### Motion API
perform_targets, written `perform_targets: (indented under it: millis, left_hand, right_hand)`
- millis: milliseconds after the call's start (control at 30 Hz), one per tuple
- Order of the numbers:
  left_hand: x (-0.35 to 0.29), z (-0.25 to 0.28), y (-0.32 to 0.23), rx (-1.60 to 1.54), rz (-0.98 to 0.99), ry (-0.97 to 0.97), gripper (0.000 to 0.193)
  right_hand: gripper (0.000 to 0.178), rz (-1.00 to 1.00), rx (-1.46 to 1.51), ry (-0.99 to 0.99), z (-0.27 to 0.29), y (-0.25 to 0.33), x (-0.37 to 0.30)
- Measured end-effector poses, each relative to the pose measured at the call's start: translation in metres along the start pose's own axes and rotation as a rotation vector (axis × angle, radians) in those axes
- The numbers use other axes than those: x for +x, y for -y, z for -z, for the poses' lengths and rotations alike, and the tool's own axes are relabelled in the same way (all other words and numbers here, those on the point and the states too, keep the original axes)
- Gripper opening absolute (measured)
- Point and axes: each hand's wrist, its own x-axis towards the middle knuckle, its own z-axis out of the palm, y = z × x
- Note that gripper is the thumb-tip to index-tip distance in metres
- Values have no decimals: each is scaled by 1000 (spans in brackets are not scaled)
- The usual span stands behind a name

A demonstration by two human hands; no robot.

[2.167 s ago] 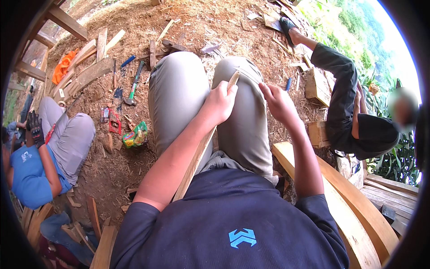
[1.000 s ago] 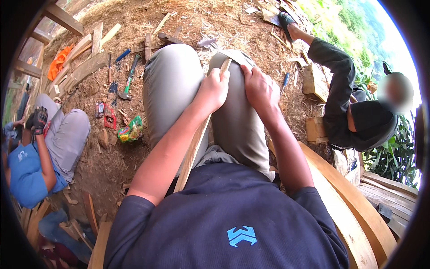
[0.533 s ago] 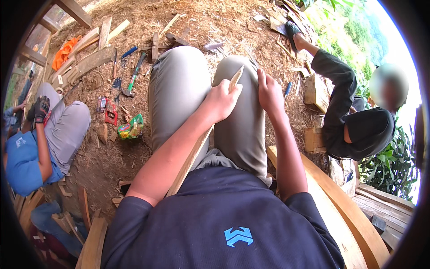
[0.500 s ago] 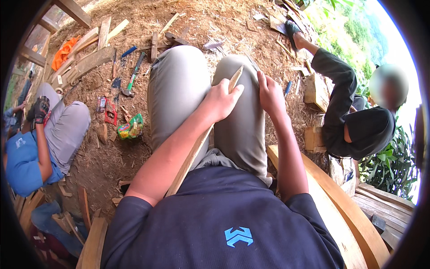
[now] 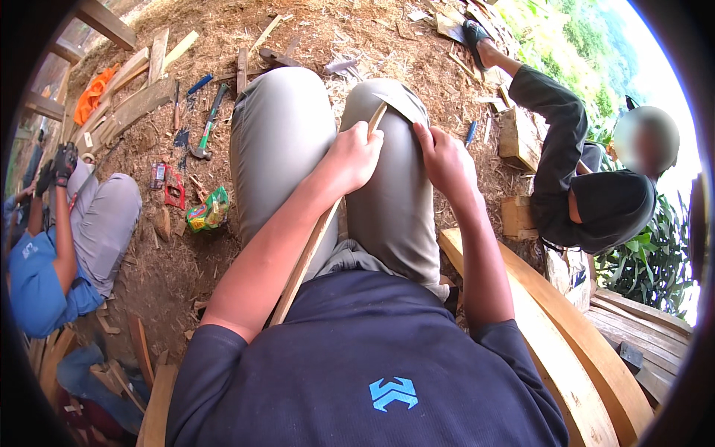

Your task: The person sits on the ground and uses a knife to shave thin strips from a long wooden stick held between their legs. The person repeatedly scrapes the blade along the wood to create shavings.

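Half a second ago the thin grey blade pointed up and away beside the wooden stick; now it has swung over to the left and lies aslant at the stick's pointed end, so blade and wood are close together, though whether they touch cannot be told. The stick runs on a slant from the front of the person's dark shirt up over the lap, its tip above the right thigh. The left hand has its fingers wrapped firmly round the stick just below that tip; the fingers of the right hand are curled in and seem to grip the blade's near end, any handle being hidden. The right thigh lies directly beneath blade and tip, leaving little room below, and long timbers flank the right elbow. On the ground to the left lie a hammer, a red object and a green packet. A co-worker in blue sits at the left and another in dark clothes at the right, both well apart from the stick.
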Motion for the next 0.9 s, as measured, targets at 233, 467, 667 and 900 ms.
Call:
perform_targets:
  millis: [233, 467, 667, 900]
  left_hand:
    - [5, -2, 7, 14, -13, -47, 44]
    - [8, -2, 7, 47, -9, -29, 43]
    - [-4, 0, 1, 12, -33, -10, 42]
    - [-4, -3, 0, -8, -18, -33, 46]
  right_hand:
    - [55, -75, -137, -63, -13, 29, -2]
    - [57, -118, -158, -82, -20, 45, 17]
    - [59, -43, -36, -179, -19, 56, 73]
    - [52, -17, 218, -230, -28, 28, 49]
